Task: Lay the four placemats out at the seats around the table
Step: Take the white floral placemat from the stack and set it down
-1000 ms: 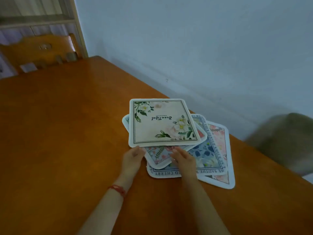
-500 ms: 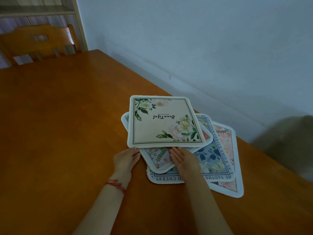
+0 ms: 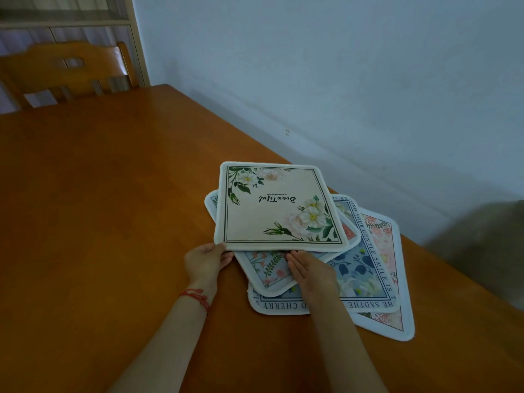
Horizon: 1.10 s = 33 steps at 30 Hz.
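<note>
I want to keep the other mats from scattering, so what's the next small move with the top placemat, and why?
Probably lift the cream placemat clear of the pile and carry it toward the seat by the wooden chair. Both hands are at its near edge, the left hand at the corner and the right hand beneath, and the three other mats lie fanned under it, so sliding could drag them.

A pale blue wall (image 3: 340, 66) is running along the wooden table (image 3: 99, 208). A wooden chair (image 3: 68, 72) is standing at the far end, with shelving (image 3: 71, 21) sitting behind it.

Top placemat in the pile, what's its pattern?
Cream top placemat with white flowers, green leaves and a dark line border; head view.
</note>
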{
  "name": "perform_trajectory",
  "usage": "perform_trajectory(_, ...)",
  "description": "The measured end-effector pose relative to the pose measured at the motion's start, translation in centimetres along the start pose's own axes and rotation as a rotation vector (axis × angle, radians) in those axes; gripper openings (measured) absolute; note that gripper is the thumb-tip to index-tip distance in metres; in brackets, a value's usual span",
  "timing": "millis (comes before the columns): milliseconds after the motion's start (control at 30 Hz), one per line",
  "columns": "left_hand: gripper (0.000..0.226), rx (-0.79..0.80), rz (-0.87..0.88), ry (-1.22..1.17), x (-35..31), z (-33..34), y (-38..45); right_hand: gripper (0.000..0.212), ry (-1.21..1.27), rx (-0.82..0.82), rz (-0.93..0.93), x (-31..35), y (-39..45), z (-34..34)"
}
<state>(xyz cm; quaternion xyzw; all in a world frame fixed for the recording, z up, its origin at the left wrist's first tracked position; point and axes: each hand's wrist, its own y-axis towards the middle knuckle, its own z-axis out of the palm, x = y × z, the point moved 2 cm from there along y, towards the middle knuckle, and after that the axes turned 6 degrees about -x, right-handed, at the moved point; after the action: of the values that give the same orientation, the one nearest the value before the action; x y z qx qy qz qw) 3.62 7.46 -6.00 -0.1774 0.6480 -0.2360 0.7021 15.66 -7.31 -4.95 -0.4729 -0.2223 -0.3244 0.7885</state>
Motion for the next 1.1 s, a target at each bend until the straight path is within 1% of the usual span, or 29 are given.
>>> perform_trajectory(133, 0.017, 0.038, 0.078, 0.048, 0.3, -0.6, -0.2, 0.044, -0.024, -0.016, -0.001, 0.3, -0.7, 0.3)
perform_trajectory(367, 0.013, 0.079, 0.087, 0.027, 0.8, -2.0, -2.4, 0.042, -0.133, -0.142, -0.029, 0.1, -2.4, -0.3)
perform_trajectory(433, 0.011, 0.081, 0.083, 0.019, 0.9, -2.5, -3.3, 0.045, -0.104, -0.147, -0.015, -0.1, -3.5, -0.3)
perform_trajectory(500, 0.009, 0.080, 0.077, 0.022, 1.1, -3.2, -4.0, 0.043, -0.085, -0.134, 0.042, -0.5, -3.9, -0.6)
perform_trajectory(533, 0.009, 0.077, 0.075, 0.027, 1.2, -3.6, -4.3, 0.040, -0.102, -0.117, 0.043, -0.8, -4.3, -0.7)
perform_trajectory(600, 0.007, 0.072, 0.076, 0.041, 1.4, -4.4, -5.0, 0.035, -0.165, -0.115, -0.012, -1.0, -4.5, -1.1)
perform_trajectory(700, 0.011, 0.062, 0.079, 0.057, 1.5, -5.9, -6.1, 0.043, -0.115, -0.162, -0.038, -1.7, -5.6, -2.0)
perform_trajectory(733, 0.013, 0.062, 0.085, 0.069, 1.6, -6.4, -6.4, 0.044, -0.068, -0.170, -0.018, -2.0, -5.5, -2.3)
perform_trajectory(767, 0.014, 0.067, 0.091, 0.082, 1.6, -6.9, -6.8, 0.044, -0.021, -0.195, 0.033, -2.5, -5.2, -3.0)
perform_trajectory(800, 0.013, 0.072, 0.096, 0.092, 1.7, -7.4, -7.1, 0.041, 0.054, -0.140, 0.119, -2.8, -5.4, -3.1)
perform_trajectory(867, 0.012, 0.076, 0.094, 0.102, 1.7, -8.5, -7.8, 0.036, 0.104, -0.154, 0.156, -3.6, -5.6, -3.4)
perform_trajectory(900, 0.014, 0.072, 0.091, 0.105, 1.7, -9.1, -8.1, 0.032, 0.095, -0.144, 0.128, -3.8, -6.0, -3.4)
perform_trajectory(933, 0.016, 0.070, 0.088, 0.111, 1.8, -9.7, -8.4, 0.034, 0.002, -0.192, 0.053, -3.8, -6.7, -3.4)
perform_trajectory(967, 0.015, 0.071, 0.085, 0.119, 1.8, -10.4, -8.6, 0.034, -0.021, -0.237, 0.026, -3.8, -7.4, -3.5)
perform_trajectory(1033, 0.007, 0.078, 0.083, 0.162, 2.1, -11.7, -8.8, 0.035, -0.097, -0.272, -0.030, -3.6, -8.6, -3.5)
perform_trajectory(1100, 0.007, 0.076, 0.081, 0.200, 2.3, -13.0, -8.9, 0.033, -0.134, -0.279, -0.054, -3.7, -8.9, -3.8)
